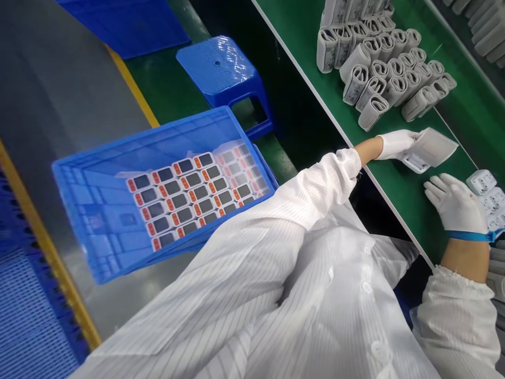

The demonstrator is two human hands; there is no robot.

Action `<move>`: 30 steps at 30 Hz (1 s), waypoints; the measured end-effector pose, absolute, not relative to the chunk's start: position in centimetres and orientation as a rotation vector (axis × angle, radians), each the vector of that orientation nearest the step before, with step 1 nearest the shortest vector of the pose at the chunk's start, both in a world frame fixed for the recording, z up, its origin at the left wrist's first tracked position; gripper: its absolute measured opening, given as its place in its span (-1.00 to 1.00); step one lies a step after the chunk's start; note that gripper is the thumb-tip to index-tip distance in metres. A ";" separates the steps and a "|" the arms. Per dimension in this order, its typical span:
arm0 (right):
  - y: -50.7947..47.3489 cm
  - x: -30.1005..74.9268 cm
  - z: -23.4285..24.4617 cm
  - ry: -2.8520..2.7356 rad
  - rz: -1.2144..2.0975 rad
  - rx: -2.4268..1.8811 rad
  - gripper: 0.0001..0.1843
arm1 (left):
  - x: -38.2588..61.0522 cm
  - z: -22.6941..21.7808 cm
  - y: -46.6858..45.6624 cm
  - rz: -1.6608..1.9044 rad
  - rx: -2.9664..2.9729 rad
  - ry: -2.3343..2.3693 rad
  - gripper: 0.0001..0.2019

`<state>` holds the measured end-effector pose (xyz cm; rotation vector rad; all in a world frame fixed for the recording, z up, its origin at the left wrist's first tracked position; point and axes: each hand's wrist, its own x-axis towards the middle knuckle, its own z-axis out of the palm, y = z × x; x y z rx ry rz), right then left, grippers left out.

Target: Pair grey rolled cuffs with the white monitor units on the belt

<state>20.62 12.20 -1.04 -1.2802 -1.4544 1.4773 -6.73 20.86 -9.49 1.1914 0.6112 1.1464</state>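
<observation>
My left hand point(396, 144), in a white glove, is closed on the near side of a wrist blood pressure monitor point(434, 147) with a light grey cuff flap, just over the green bench. My fingers partly cover its white casing. My right hand point(461, 205), also gloved and with a blue strap at the wrist, is held palm up with its fingers stretched out. Nothing lies in it, and it stays apart from the monitor. Close by on its right sit several white device housings point(491, 197).
Several rolled grey cuffs point(394, 76) stand in rows on the green bench point(315, 79). Left of my body, a blue crate point(106, 210) holds several white units point(193, 195) with orange buttons and grey screens. Behind it is a blue stool point(221, 66); another blue crate point(134, 26) stands farther back.
</observation>
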 end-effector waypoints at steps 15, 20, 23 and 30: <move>6.5 15.1 -5.2 -1.094 1.494 -1.205 -0.38 | 0.2 -7.4 8.5 1.426 1.011 0.895 -0.44; 5.7 15.6 -5.4 -0.843 1.496 -1.074 -0.19 | -1.0 -7.0 6.4 1.335 1.691 1.028 -0.24; 4.9 16.2 -5.2 -0.807 1.579 -1.046 -0.22 | -2.3 -6.6 6.2 1.239 1.783 0.867 0.05; 4.4 16.4 -4.7 -0.898 1.700 -1.222 -0.21 | -2.8 -8.0 5.3 1.319 1.725 1.018 0.16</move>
